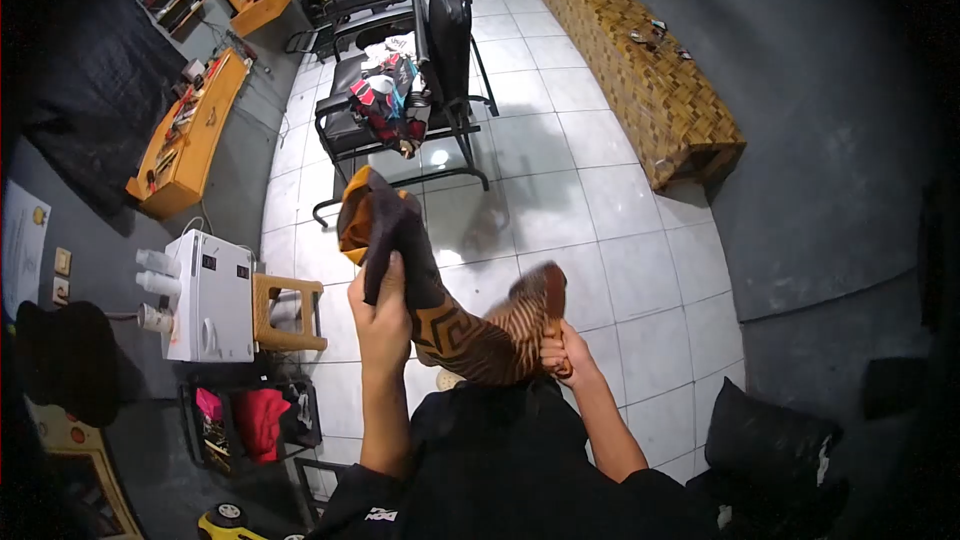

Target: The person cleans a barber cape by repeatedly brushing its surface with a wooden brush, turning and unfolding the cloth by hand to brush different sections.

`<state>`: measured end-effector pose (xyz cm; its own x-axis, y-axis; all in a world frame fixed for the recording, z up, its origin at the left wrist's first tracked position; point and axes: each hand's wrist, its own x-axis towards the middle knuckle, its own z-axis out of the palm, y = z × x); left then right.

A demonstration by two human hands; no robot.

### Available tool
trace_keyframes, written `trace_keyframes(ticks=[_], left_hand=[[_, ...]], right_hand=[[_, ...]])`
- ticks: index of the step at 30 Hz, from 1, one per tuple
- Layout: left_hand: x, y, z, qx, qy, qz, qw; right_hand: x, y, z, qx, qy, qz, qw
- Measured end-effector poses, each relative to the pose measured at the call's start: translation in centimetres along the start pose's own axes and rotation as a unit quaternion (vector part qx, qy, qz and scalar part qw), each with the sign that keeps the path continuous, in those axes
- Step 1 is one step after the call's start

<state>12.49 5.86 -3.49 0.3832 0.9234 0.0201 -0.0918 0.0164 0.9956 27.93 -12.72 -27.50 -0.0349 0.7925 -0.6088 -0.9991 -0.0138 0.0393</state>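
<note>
My left hand [386, 308] is closed around the dark upper part of a patterned cloth [445, 332], whose open end shows an orange inside. Key-shaped and striped brown markings run along the cloth toward my right side. Closed in a fist, my right hand [566, 352] grips what looks like a brown-handled brush [555, 290], its head upward beside the striped part of the cloth. Blur there hides whether the brush touches the cloth. The cloth hangs in front of my dark shirt.
Ahead stands a black chair [455, 40] with a clothes pile [385, 90] on its seat. A woven-pattern bench [640, 70] lines the right wall. To the left are a white cabinet [225, 300], a stool [290, 312], a wooden shelf [190, 150] and a crate with red cloth [258, 425].
</note>
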Motion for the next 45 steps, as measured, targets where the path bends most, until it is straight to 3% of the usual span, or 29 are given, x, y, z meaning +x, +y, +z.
trace_keyframes(ticks=[1, 4, 8, 10, 11, 12, 14, 15, 16, 17, 18, 20, 22, 24, 25, 27, 28, 29, 31, 32, 33, 35, 36, 37, 38, 39, 41, 44, 45], left_hand=[[-0.1, 0.0, 0.3, 0.0, -0.015, -0.005, 1.0], [-0.4, 0.2, 1.6, 0.029, -0.065, 0.049, 0.996], [-0.9, 0.1, 1.5, 0.039, -0.111, 0.054, 0.992], [-1.0, 0.3, 0.9, 0.122, -0.145, 0.103, 0.976], [-1.2, 0.7, 0.8, 0.112, -0.154, 0.099, 0.977], [-1.2, 0.4, 0.6, 0.086, -0.114, 0.123, 0.982], [-1.0, -0.6, -0.1, 0.034, -0.034, 0.173, 0.984], [-1.4, -0.7, -0.6, -0.078, 0.036, 0.079, 0.993], [-0.9, -0.4, -1.5, -0.089, 0.022, 0.103, 0.99], [-0.6, -0.5, -1.9, -0.148, 0.069, 0.095, 0.982], [-0.4, -0.6, -2.2, -0.207, 0.116, 0.086, 0.968], [-0.3, 0.1, -2.9, -0.263, 0.142, 0.081, 0.951], [0.1, 0.0, -4.1, -0.274, 0.163, 0.063, 0.946], [0.6, -0.7, -5.3, -0.284, 0.117, 0.094, 0.947], [0.6, -1.0, -5.3, -0.231, 0.152, 0.098, 0.956], [0.6, -1.1, -5.0, -0.166, 0.211, 0.106, 0.958], [0.7, -1.0, -4.7, -0.154, 0.234, 0.109, 0.954], [0.8, -0.4, -4.3, -0.184, 0.248, 0.112, 0.945], [0.8, -0.1, -4.9, -0.261, 0.2, 0.118, 0.937], [0.9, -0.5, -5.3, -0.223, 0.216, 0.137, 0.941], [1.1, -1.0, -5.6, -0.185, 0.231, 0.158, 0.942], [1.5, -0.9, -6.5, -0.069, 0.269, 0.194, 0.941], [1.5, 0.2, -6.5, -0.141, 0.28, 0.149, 0.938], [1.5, 1.3, -6.6, -0.215, 0.294, 0.107, 0.925], [1.8, 1.7, -6.9, -0.241, 0.281, 0.143, 0.918], [1.7, 1.7, -7.7, -0.149, 0.287, 0.157, 0.933], [1.5, 1.4, -8.5, -0.158, 0.263, 0.126, 0.944], [1.2, 0.4, -7.0, -0.143, 0.241, 0.157, 0.947], [1.1, -1.7, -7.9, -0.164, 0.197, 0.119, 0.959]], right_hand=[[-1.1, 0.3, 3.1, 0.106, -0.118, 0.058, 0.986], [-4.6, 2.2, 11.9, 0.063, -0.212, 0.068, 0.973], [-5.8, 4.7, 16.3, -0.232, -0.146, -0.055, 0.96], [-2.7, 6.2, 13.5, -0.407, -0.142, -0.178, 0.884], [-0.2, 5.8, 10.4, -0.555, -0.099, -0.219, 0.797], [1.8, 5.5, 7.8, -0.668, -0.09, -0.354, 0.648], [6.5, 4.5, 1.7, -0.78, -0.061, -0.566, 0.258], [7.6, 3.8, -1.8, -0.823, -0.005, -0.453, 0.343], [7.4, 2.7, -4.9, -0.855, 0.072, -0.303, 0.415], [6.7, 2.0, -7.4, -0.871, 0.147, -0.175, 0.436], [5.6, 1.5, -9.6, -0.881, 0.195, -0.083, 0.423], [3.8, 0.5, -13.0, -0.917, 0.236, 0.035, 0.32], [2.5, 0.0, -17.9, -0.9, 0.305, 0.083, 0.299], [1.4, -0.3, -20.5, -0.873, 0.318, 0.097, 0.357], [0.9, -0.4, -21.9, -0.858, 0.323, 0.104, 0.386], [2.4, -1.8, -28.6, -0.515, 0.354, 0.081, 0.776], [3.2, -2.2, -30.8, -0.283, 0.335, 0.06, 0.897], [3.9, -1.9, -30.7, -0.146, 0.354, 0.019, 0.924], [3.8, -1.6, -29.9, -0.306, 0.388, 0.004, 0.869], [3.5, -1.2, -29.5, -0.384, 0.401, -0.002, 0.832], [1.3, -0.2, -22.4, -0.586, 0.473, -0.006, 0.657], [1.6, -0.7, -22.7, -0.657, 0.544, -0.006, 0.522], [1.6, -0.8, -23.0, -0.686, 0.574, -0.005, 0.448], [1.2, -1.3, -22.6, -0.638, 0.611, -0.002, 0.469], [0.5, -1.3, -22.3, -0.625, 0.629, -0.045, 0.461], [0.0, -1.5, -22.7, -0.613, 0.633, -0.064, 0.469], [-0.5, -1.6, -23.1, -0.58, 0.628, -0.115, 0.506], [1.7, -2.4, -22.4, -0.602, 0.521, -0.159, 0.584], [2.4, -2.1, -20.6, -0.589, 0.487, -0.202, 0.613]])
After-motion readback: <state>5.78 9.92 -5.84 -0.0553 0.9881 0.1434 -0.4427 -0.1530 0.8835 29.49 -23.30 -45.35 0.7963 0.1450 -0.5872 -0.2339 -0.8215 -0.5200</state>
